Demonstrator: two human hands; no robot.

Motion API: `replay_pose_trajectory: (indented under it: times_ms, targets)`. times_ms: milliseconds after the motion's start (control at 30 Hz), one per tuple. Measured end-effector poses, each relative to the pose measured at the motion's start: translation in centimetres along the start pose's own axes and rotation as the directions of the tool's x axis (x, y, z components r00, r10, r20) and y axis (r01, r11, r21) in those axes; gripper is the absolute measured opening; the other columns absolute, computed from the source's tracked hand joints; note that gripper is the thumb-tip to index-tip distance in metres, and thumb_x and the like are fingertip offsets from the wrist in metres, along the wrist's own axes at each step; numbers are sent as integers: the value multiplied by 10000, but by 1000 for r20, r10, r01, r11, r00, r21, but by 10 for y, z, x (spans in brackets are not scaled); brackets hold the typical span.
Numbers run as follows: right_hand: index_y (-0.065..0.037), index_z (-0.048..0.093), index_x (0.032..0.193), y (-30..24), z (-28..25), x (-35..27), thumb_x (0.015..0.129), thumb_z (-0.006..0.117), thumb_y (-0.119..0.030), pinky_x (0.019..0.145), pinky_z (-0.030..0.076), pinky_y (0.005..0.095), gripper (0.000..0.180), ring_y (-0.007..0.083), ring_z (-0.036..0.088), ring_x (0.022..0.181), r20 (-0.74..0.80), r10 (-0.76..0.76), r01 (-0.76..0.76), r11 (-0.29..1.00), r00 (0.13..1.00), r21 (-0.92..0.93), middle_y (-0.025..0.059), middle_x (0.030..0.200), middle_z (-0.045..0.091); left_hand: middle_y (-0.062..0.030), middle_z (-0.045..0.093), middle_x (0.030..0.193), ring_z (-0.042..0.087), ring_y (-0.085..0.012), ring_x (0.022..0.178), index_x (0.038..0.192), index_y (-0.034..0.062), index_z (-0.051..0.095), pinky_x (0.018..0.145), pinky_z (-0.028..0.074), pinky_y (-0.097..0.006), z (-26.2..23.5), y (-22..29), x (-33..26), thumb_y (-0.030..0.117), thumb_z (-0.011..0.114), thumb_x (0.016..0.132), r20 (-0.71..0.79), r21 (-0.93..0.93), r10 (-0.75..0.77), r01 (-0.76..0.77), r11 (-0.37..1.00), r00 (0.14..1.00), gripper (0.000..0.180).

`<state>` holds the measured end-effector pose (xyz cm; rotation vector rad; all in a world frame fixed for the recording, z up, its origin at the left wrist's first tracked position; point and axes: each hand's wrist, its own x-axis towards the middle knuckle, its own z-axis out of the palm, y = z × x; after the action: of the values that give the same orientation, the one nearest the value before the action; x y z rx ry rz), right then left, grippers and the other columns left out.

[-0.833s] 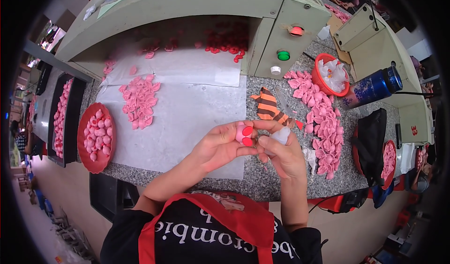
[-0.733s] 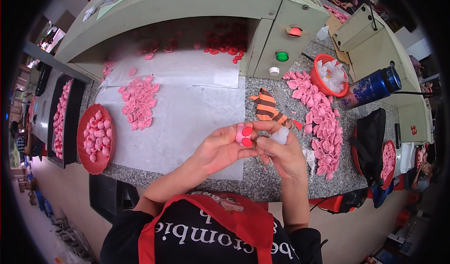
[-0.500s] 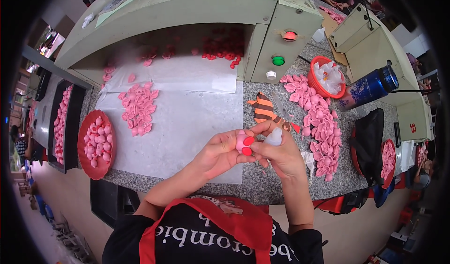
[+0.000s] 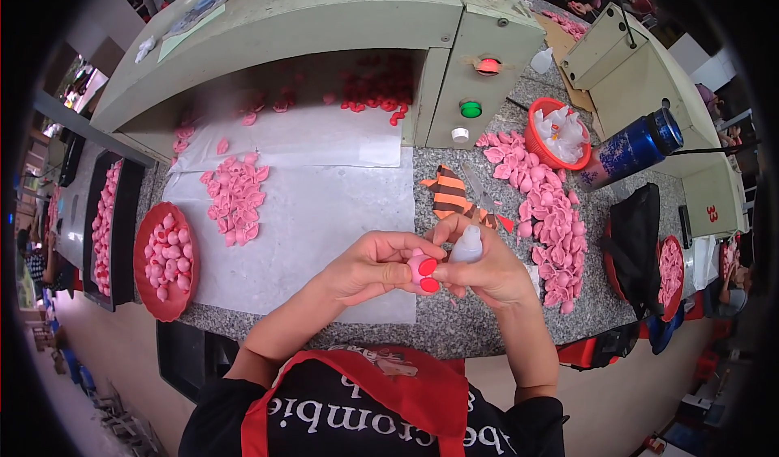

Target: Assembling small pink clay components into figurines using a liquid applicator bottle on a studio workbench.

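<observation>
In front of my chest, my left hand [image 4: 369, 269] pinches a small rounded pink piece [image 4: 415, 260] between thumb and fingers. Two red ovals [image 4: 428, 267] sit on the side of it that faces my right hand [image 4: 497, 275]. The right thumb and a fingertip touch the piece near these ovals. Tucked in the same right hand is a small translucent white squeeze bottle [image 4: 466, 248], its tip pointing away from me. Whether the ovals are fixed to the pink piece cannot be seen, as fingers cover part of it.
A red dish [image 4: 146, 295] of pink balls stands left of white paper [image 4: 316, 222] with pink petal-like pieces [image 4: 235, 197]. A pale green box-like machine [image 4: 324, 19] spans the back. At right are more pink pieces [image 4: 556, 246], a red basket [image 4: 535, 144] of bottles and a blue tumbler [image 4: 637, 148].
The view has shifted slightly. In my right hand the bottle has moved a little toward the pink piece and shows more of its body. Both hands keep their hold.
</observation>
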<state>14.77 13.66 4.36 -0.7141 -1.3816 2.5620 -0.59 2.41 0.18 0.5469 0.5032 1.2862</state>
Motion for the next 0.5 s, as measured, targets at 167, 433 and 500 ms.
replay_pose_trajectory:
  times_ms: [167,433,500]
  targets:
    - [-56,472,890,-3,3,-3,638,669,5,394,387,183,325,68,508,528,-45,3,-5,999,999,-34,23,736,528,-146,559,1034,565,-222,960,1108,-51,479,845,460,-353,2,-3,2,136,607,787,31,18,19,-19,1000,999,393]
    - [-47,472,903,1,1,-2,646,656,-11,407,414,172,318,75,531,557,-36,44,-44,999,998,4,28,737,529,-164,558,1024,554,-247,983,1091,-60,481,838,470,-372,1,-7,1,119,602,791,19,48,56,-57,997,998,370]
    - [-40,474,909,-1,4,-2,647,657,-18,412,409,175,321,73,525,552,-53,22,-24,999,998,-24,28,734,527,-167,558,1023,556,-255,978,1086,-61,480,829,476,-376,3,-4,2,110,599,792,19,57,60,-61,996,998,361]
